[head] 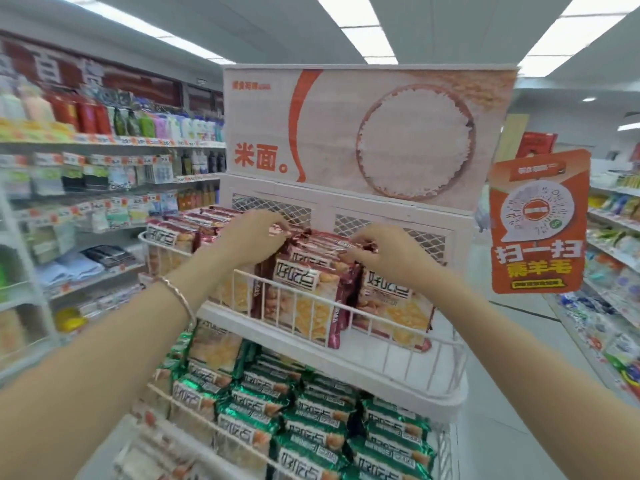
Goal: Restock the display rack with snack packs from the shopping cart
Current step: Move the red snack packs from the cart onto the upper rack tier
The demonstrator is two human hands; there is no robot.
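A white wire display rack (pixel 388 320) stands in front of me. Its top shelf holds rows of maroon snack packs (pixel 304 282) standing upright. My left hand (pixel 251 235) pinches the top edge of the maroon packs in the middle row. On the right side of that same bunch, my right hand (pixel 384 252) pinches the packs' top edges. Green snack packs (pixel 311 407) fill the lower shelf. The shopping cart is out of view.
A rice poster board (pixel 367 133) tops the rack. An orange QR sign (pixel 538 220) hangs at its right. Store shelves with goods (pixel 86 174) run along the left, more shelves (pixel 613 271) along the right. The right end of the top shelf (pixel 436 362) is bare.
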